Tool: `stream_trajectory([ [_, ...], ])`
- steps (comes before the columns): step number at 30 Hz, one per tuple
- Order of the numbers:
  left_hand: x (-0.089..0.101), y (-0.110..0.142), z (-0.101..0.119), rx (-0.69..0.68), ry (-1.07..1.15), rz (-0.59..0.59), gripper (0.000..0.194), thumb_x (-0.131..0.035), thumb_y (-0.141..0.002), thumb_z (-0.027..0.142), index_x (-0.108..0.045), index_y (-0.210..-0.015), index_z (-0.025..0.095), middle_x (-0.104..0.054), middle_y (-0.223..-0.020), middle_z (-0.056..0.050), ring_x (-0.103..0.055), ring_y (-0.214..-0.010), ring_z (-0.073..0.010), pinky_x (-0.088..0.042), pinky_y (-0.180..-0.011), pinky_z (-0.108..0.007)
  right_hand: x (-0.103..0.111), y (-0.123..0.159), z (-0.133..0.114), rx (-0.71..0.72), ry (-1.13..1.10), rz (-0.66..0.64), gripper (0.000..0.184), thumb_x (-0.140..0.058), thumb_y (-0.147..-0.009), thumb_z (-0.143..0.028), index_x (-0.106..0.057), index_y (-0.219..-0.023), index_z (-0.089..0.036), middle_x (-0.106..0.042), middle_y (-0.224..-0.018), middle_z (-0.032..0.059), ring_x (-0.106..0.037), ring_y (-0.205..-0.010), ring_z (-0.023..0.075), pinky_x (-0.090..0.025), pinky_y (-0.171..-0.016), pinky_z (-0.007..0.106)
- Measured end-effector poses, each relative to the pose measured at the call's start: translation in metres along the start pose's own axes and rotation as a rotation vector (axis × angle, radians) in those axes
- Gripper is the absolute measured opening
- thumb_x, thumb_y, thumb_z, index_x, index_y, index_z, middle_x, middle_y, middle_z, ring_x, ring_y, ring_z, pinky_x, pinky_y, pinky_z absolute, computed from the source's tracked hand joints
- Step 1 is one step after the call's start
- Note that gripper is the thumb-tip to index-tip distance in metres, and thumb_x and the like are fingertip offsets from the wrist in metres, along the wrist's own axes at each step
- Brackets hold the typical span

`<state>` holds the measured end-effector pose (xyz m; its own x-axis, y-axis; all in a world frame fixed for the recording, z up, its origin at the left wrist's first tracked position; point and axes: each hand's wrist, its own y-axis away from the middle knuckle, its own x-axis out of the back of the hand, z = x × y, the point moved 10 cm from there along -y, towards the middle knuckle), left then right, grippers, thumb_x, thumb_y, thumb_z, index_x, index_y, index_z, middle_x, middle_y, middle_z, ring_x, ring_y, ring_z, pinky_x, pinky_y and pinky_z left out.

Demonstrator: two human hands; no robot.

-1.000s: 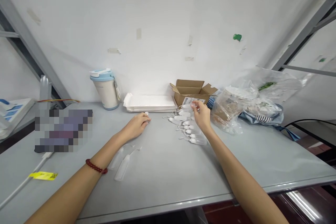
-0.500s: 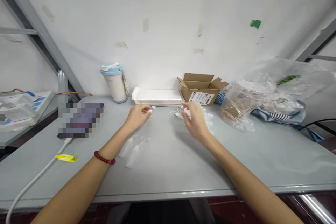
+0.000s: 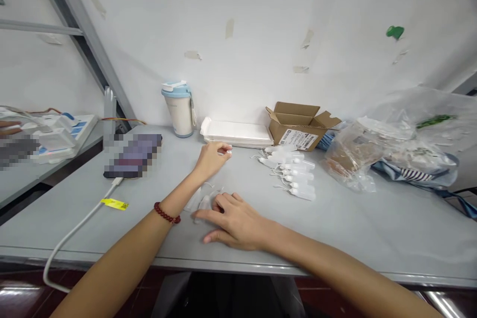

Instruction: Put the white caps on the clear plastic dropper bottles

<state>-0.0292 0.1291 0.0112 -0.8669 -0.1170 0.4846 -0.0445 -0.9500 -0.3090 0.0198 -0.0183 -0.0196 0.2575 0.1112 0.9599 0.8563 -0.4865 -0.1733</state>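
Observation:
My left hand [image 3: 213,160] is just in front of the white stack, thumb and fingertips pinched on a small white cap-like piece [image 3: 228,151]. Low over the table, my right hand [image 3: 238,223] has its fingers spread and its fingertips at a small translucent plastic bottle [image 3: 205,202]; they partly cover it, and I cannot tell whether they touch. A second clear bottle [image 3: 193,202] lies beside that one, partly behind my left wrist. To the right lie several similar translucent bottles [image 3: 302,191] with white tops and thin curved tips.
A stack of flat white pieces [image 3: 238,131] and an open cardboard box [image 3: 294,126] stand along the wall. A cup [image 3: 181,112] and a phone [image 3: 136,154] with a white cable are at left. Plastic bags [image 3: 357,154] lie at right. A person's hand [image 3: 9,128] shows at far left.
My right hand has left the bottles at the right and come toward me and left, to the two clear bottles. My left hand keeps its pinch. The camera view has shifted.

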Motion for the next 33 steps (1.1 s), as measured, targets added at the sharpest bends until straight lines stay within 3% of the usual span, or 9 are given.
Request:
stream_trajectory([
  [7, 0.000, 0.003, 0.000, 0.096, 0.236, -0.031, 0.031, -0.072, -0.060, 0.033, -0.068, -0.082, 0.011, -0.070, -0.088, -0.010, -0.063, -0.084, -0.0224, -0.050, -0.076, -0.035, 0.007, 0.004, 0.028, -0.129, 0.004, 0.104, 0.030, -0.037, -0.094, -0.027, -0.059, -0.112, -0.019, -0.050, -0.087, 0.0078, -0.045, -0.078, 0.0174, -0.039, -0.074, 0.030],
  [13, 0.011, 0.007, -0.007, 0.206, 0.543, 0.066, 0.038, -0.078, -0.057, 0.033, -0.067, -0.086, 0.012, -0.068, -0.083, -0.006, -0.060, -0.076, -0.0167, -0.048, -0.069, -0.030, 0.033, 0.015, 0.076, -0.278, 0.006, 0.331, 0.022, -0.045, -0.090, -0.019, -0.059, -0.107, -0.018, -0.051, -0.087, 0.0083, -0.048, -0.078, 0.0182, -0.041, -0.071, 0.030],
  [16, 0.005, 0.009, -0.005, 0.209, 0.630, 0.009, 0.034, -0.077, -0.058, 0.031, -0.068, -0.085, 0.013, -0.067, -0.080, -0.006, -0.060, -0.077, -0.0166, -0.047, -0.072, -0.031, 0.047, 0.021, 0.088, -0.309, 0.013, 0.418, 0.022, -0.045, -0.089, -0.017, -0.058, -0.106, -0.019, -0.051, -0.087, 0.0082, -0.049, -0.079, 0.0189, -0.042, -0.070, 0.030],
  [19, -0.006, 0.012, 0.000, 0.214, 0.626, -0.079, 0.029, -0.077, -0.059, 0.030, -0.069, -0.082, 0.014, -0.067, -0.082, -0.006, -0.060, -0.077, -0.0165, -0.047, -0.074, -0.033, 0.053, 0.023, 0.089, -0.303, 0.011, 0.459, 0.022, -0.045, -0.088, -0.015, -0.059, -0.105, -0.018, -0.052, -0.087, 0.0085, -0.049, -0.080, 0.0190, -0.042, -0.070, 0.030],
  [23, -0.013, 0.014, 0.002, 0.216, 0.601, -0.088, 0.026, -0.077, -0.059, 0.029, -0.069, -0.079, 0.014, -0.068, -0.089, -0.006, -0.058, -0.075, -0.0148, -0.046, -0.074, -0.033, 0.054, 0.023, 0.084, -0.271, 0.022, 0.476, 0.021, -0.045, -0.088, -0.015, -0.061, -0.102, -0.017, -0.053, -0.088, 0.0091, -0.048, -0.079, 0.0184, -0.042, -0.071, 0.030],
  [33, 0.004, 0.010, -0.008, 0.262, 0.753, -0.021, 0.025, -0.074, -0.066, 0.023, -0.066, -0.087, 0.012, -0.065, -0.078, -0.004, -0.059, -0.075, -0.0131, -0.046, -0.075, -0.029, 0.064, 0.029, 0.080, -0.237, -0.020, 0.572, 0.021, -0.044, -0.088, -0.015, -0.059, -0.101, -0.019, -0.053, -0.091, 0.0093, -0.049, -0.083, 0.0190, -0.043, -0.072, 0.031],
])
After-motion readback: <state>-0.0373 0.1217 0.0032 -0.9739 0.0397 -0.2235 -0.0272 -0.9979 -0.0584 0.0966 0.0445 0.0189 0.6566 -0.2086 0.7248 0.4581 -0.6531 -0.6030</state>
